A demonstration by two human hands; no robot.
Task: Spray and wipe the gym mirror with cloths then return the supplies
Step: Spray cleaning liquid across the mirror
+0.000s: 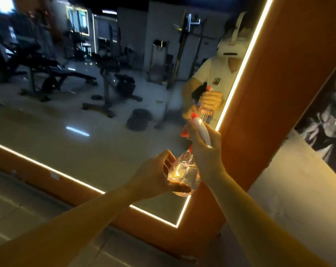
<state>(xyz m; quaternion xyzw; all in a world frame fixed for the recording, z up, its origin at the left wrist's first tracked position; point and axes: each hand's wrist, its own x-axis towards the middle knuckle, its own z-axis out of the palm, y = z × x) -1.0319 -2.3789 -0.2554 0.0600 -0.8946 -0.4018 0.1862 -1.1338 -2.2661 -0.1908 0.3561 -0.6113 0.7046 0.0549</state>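
Note:
A clear spray bottle [184, 175] with a white and red trigger head is held up in front of the gym mirror [86, 116]. My right hand [205, 149] grips the sprayer head and neck, its nozzle aimed at the glass. My left hand [157, 174] cups the bottle's clear body from the left and below, fingers curled round it. The mirror has a lit white strip along its edge and reflects me and the bottle. No cloth is in view.
An orange frame [259, 112] surrounds the mirror. A black-and-white wall poster [329, 112] hangs at the right above a pale wall. Grey floor tiles [28, 205] lie below left. Gym benches and machines show only as reflections.

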